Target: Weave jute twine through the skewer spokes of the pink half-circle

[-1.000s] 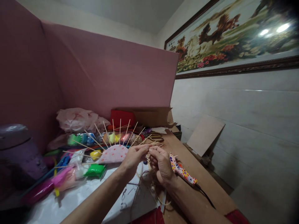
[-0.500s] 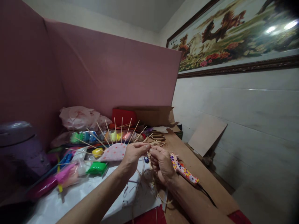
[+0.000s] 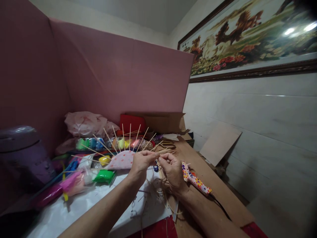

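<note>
My left hand (image 3: 144, 164) is closed in a pinch, thumb and fingertips meeting those of the other hand. Facing it, my right hand (image 3: 173, 170) is pinched as well. What lies between the fingertips is too small to make out. Thin tan strands (image 3: 163, 195) run down below the right hand and lie loose over the white sheet. Just behind my left hand is a white half-round piece with red dots (image 3: 121, 161), with several thin wooden sticks (image 3: 107, 135) fanning out from it. To the right of my right hand rests a flower-patterned glue gun (image 3: 198, 183) with a black cord.
Packs of coloured clay (image 3: 104, 177) crowd the left, with a clear-wrapped row (image 3: 119, 143) behind. A purple container (image 3: 23, 162) stands at far left. Scissors (image 3: 168, 144), loose sticks and a cardboard box (image 3: 163, 122) lie at the back. A board (image 3: 220, 142) leans on the wall.
The fingers of both hands have shifted slightly, with the right hand's fingers a little more raised. The view has moved a little; the other things stay in place.
</note>
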Action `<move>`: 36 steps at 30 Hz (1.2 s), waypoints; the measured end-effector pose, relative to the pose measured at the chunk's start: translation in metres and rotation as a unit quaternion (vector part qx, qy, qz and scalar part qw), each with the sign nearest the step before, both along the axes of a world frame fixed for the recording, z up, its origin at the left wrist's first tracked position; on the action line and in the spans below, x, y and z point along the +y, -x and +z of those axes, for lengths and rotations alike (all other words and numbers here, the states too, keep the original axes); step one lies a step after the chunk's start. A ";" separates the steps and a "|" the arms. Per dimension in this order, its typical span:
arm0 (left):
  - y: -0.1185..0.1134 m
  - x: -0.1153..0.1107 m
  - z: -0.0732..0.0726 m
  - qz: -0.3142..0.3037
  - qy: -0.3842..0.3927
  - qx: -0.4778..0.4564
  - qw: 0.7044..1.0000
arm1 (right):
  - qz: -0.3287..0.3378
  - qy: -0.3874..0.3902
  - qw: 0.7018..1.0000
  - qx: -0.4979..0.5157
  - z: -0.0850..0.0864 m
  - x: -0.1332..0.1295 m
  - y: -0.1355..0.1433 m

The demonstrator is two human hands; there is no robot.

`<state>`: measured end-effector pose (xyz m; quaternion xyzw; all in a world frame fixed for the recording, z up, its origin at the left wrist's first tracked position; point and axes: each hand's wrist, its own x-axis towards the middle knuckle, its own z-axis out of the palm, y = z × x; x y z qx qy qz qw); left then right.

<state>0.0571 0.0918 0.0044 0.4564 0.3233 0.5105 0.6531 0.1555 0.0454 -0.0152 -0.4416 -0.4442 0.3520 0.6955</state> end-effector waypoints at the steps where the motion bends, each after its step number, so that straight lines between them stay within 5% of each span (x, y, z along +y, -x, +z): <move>1: 0.000 0.000 0.000 -0.001 -0.002 -0.002 1.000 | 0.001 -0.002 1.000 -0.003 0.000 0.000 0.000; 22: 0.001 -0.003 0.006 -0.037 0.010 -0.084 0.996 | 0.062 0.006 0.997 -0.050 0.000 0.000 -0.002; 36: 0.004 -0.001 0.002 -0.088 -0.043 -0.032 0.995 | 0.185 0.075 0.969 0.148 0.012 -0.007 0.002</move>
